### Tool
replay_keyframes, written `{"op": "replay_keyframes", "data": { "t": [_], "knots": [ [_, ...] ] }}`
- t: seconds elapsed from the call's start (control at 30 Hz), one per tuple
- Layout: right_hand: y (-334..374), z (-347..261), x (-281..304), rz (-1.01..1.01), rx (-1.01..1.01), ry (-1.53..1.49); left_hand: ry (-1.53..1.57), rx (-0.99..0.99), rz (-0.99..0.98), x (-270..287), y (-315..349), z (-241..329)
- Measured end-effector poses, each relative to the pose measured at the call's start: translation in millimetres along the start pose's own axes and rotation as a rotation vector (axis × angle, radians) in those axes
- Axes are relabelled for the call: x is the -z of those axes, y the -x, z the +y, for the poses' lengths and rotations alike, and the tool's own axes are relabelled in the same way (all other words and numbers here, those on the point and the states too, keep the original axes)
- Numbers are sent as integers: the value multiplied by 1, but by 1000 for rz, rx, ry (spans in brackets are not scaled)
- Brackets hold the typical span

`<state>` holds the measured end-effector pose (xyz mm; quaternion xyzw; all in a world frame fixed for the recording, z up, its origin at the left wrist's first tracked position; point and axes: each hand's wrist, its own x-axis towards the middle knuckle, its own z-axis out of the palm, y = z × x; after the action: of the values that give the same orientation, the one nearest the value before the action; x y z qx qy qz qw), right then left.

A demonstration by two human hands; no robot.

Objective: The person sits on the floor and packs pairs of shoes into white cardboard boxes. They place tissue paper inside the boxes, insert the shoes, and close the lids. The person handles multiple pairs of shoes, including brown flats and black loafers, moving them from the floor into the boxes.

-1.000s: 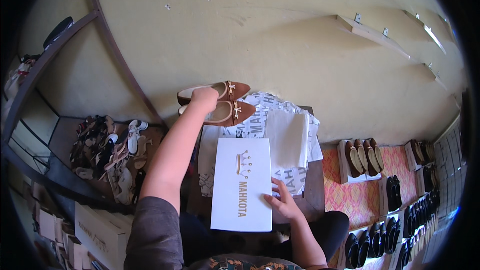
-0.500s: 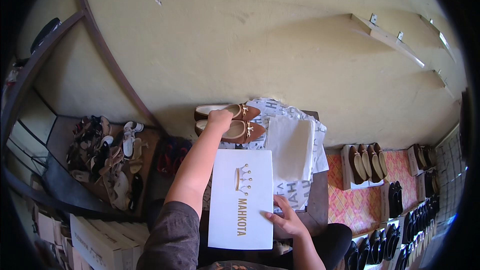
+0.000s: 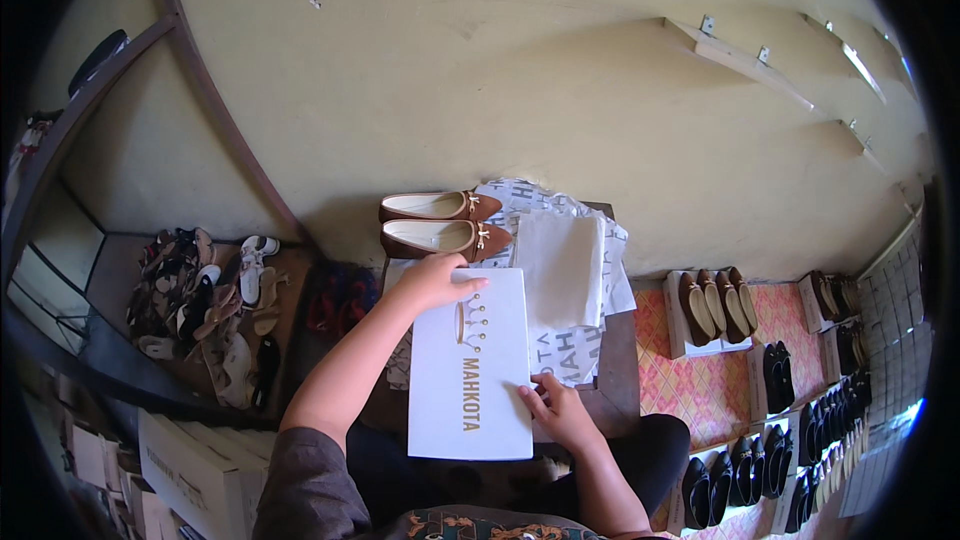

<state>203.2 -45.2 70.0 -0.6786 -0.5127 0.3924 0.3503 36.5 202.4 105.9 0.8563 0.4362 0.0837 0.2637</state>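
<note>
A white shoe box (image 3: 470, 400) with a gold crown print and lettering lies across my lap, lid side up. My left hand (image 3: 440, 282) grips its far left corner, thumb over the top face. At the right edge, my right hand (image 3: 560, 412) holds the box with its thumb bent at the rim; some of its fingers are hidden. Just beyond the box stands a pair of brown pointed flats (image 3: 493, 243) with small cream bows, side by side, toes to the right. Neither hand touches them. Folded white paper (image 3: 560, 270) lies to their right, over printed tissue paper (image 3: 615, 280).
The shoes and paper rest on a dark low table (image 3: 622, 390) against a plain wall. Brown shoes (image 3: 720, 305) on boxes and rows of black shoes (image 3: 760, 465) line the right side. Jumbled shoes (image 3: 215, 310) fill a shelf at left; stacked white boxes (image 3: 200, 470) stand below it.
My left hand has left the brown flats and come back to the box's far left corner. My right hand stays at the box's right edge. The whole view has shifted slightly.
</note>
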Motion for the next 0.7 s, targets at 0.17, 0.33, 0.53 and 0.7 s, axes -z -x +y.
{"op": "replay_keyframes", "data": {
  "t": [0.17, 0.33, 0.53, 0.7],
  "knots": [
    [5, -8, 0, -48, -99, -55, 167, 200, 217, -12, 14, -25],
    [20, -11, 23, -528, -157, -29, 300, 241, 296, -24, 29, -36],
    [42, -9, 20, -534, 268, -33, 255, 279, 362, -12, 30, -53],
    [38, -6, 27, -342, 305, -277, 315, 374, 519, 30, 69, -36]
  ]
}}
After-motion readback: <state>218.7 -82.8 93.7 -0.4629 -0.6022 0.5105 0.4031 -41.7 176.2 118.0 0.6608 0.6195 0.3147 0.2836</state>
